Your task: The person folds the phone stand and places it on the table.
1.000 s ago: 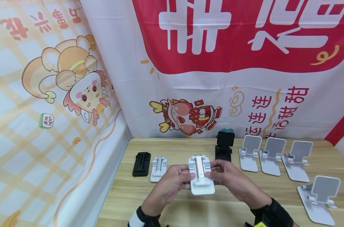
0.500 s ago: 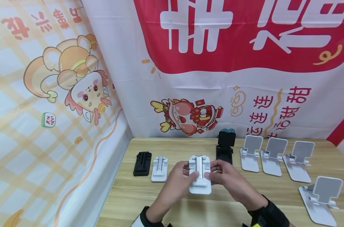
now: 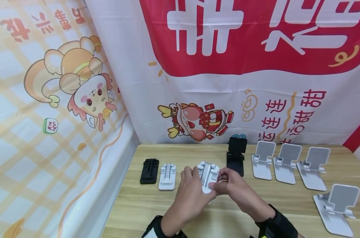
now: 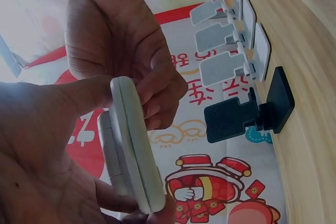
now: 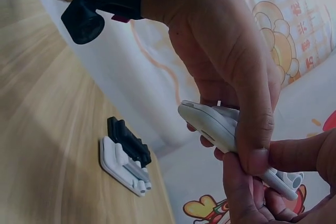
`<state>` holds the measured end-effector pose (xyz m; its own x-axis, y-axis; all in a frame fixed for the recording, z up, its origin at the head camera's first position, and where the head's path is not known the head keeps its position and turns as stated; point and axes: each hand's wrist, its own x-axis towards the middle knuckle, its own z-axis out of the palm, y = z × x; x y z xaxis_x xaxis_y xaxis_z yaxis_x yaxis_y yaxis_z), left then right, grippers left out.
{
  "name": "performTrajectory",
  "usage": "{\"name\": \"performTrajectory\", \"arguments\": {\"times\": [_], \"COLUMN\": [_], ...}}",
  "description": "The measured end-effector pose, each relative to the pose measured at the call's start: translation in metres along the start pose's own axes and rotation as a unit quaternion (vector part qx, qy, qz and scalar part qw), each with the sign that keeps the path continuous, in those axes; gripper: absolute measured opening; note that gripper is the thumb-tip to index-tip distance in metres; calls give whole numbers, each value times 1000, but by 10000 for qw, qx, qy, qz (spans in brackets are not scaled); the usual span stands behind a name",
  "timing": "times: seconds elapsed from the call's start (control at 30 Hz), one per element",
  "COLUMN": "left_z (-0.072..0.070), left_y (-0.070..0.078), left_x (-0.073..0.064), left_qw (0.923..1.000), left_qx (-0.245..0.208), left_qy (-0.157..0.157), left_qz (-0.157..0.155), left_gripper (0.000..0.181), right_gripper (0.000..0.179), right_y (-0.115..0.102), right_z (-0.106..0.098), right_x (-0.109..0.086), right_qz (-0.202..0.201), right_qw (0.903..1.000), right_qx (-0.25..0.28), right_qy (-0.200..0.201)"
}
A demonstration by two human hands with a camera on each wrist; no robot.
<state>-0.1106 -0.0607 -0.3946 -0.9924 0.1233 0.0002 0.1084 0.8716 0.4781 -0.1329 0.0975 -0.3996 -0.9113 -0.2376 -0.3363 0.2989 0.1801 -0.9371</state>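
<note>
Both hands hold a folded white phone stand (image 3: 208,173) above the table, its hinged side facing up. My left hand (image 3: 192,191) grips its left side and near end, covering part of it. My right hand (image 3: 234,185) pinches the right edge, thumb on top and fingers curled beneath. Seen in the left wrist view, the phone stand (image 4: 134,145) is edge-on between the hands. In the right wrist view, the left hand's thumb lies across the stand (image 5: 210,124), and the right hand (image 5: 299,182) is at its lower end.
A folded black stand (image 3: 149,171) and a folded white one (image 3: 167,177) lie on the left of the wooden table (image 3: 126,205). An unfolded black stand (image 3: 236,150) and several unfolded white stands (image 3: 287,163) stand to the right. Printed cloth (image 3: 195,89) hangs behind.
The left hand has turned and shifted its grip from the stand's left edge to around its near end. The stand is now tilted. The right hand stays at the right edge.
</note>
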Motion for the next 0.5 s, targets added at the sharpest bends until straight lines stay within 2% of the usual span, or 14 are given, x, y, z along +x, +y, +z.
{"name": "performTrajectory", "arguments": {"times": [0.07,0.17,0.23,0.3,0.37,0.43,0.5], "left_z": [1,6,11,19,28,35,41], "left_y": [-2,-7,-14,-24,-37,-51,-65], "left_x": [2,8,14,23,35,48,61], "left_qw": [10000,9999,9997,9993,9983,9970,9956], "left_qx": [-12,6,28,50,87,106,146], "left_qy": [31,121,245,366,536,651,723], "left_qz": [44,90,64,-46,-197,-395,-570], "left_gripper": [98,96,94,91,87,85,83], "right_gripper": [46,42,43,45,50,51,46], "right_y": [1,4,7,13,22,33,46], "right_z": [-2,-9,-20,-40,-66,-95,-124], "right_x": [0,-3,-7,-13,-19,-25,-32], "right_qz": [-11,-73,-205,-579,-933,-1304,-1652], "right_qw": [10000,9999,9976,9868,9640,9304,8974], "right_qx": [16,-125,-536,-1272,-2126,-2911,-3420], "right_qy": [-55,86,393,820,1298,1807,2245]}}
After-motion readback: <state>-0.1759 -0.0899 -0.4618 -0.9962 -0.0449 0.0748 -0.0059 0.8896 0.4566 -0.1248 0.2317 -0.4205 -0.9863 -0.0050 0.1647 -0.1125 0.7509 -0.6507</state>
